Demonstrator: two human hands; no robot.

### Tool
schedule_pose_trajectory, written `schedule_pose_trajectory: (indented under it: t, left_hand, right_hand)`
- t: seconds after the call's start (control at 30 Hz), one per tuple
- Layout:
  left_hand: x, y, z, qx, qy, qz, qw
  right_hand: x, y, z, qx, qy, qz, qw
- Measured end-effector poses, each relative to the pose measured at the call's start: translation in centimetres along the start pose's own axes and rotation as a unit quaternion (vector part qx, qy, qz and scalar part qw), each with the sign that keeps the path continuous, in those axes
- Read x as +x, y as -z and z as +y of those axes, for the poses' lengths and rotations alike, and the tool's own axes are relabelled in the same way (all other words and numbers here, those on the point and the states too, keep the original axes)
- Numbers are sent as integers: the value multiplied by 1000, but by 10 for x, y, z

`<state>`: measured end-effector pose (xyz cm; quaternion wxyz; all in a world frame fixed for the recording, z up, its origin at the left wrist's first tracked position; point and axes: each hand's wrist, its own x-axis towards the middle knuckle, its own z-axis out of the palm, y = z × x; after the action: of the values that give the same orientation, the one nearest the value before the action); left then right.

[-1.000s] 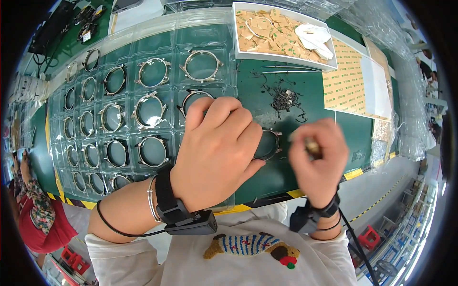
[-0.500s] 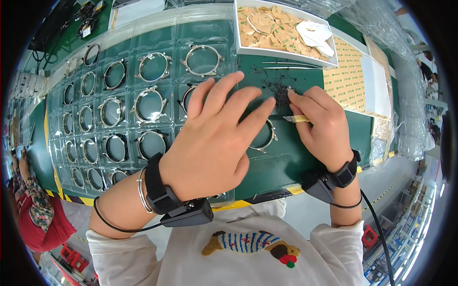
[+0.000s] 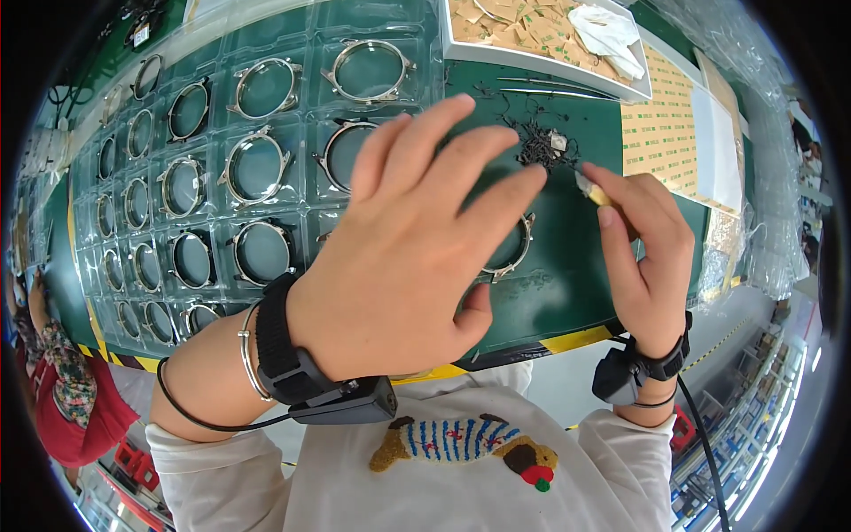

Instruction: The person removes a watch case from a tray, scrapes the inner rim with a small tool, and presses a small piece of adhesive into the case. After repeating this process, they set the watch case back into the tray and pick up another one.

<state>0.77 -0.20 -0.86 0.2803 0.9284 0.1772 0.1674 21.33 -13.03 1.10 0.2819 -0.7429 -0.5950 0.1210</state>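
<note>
Knife (image 3: 597, 192): one, in right hand (image 3: 651, 244). Loose ring (image 3: 526, 246): one, near left hand (image 3: 394, 248).

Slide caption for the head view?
Right hand grips a yellow pointed tool near black scraps; left hand over a round metal frame.

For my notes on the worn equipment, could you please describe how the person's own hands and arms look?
The left hand and right hand wear no gloves. On the left are a wide black wrist strap, a black box, a thin black cable and a silver bangle. On the right are a dark wristband, a dark module and a black cord. The sleeves are white.
</note>
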Motion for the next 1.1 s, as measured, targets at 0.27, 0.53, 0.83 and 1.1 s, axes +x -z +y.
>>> schedule_pose_trajectory:
  t: [0.27, 0.53, 0.83, 1.1]
  left_hand:
    - [-2, -3, -4, 33, -14, -26, 999]
    - [-1, -4, -3, 12, -7, -35, 999]
    - [-2, -6, -2, 8, -17, -23, 1000]
    - [-2, -8, -3, 3, -19, -18, 1000]
  right_hand:
    - [-13, -3, -1, 41, 69, -48, 996]
    - [-10, -20, -2, 35, 173, -77, 981]
    - [-8, -25, 0, 44, 191, -82, 977]
    - [-13, -29, -4, 43, 174, -67, 981]
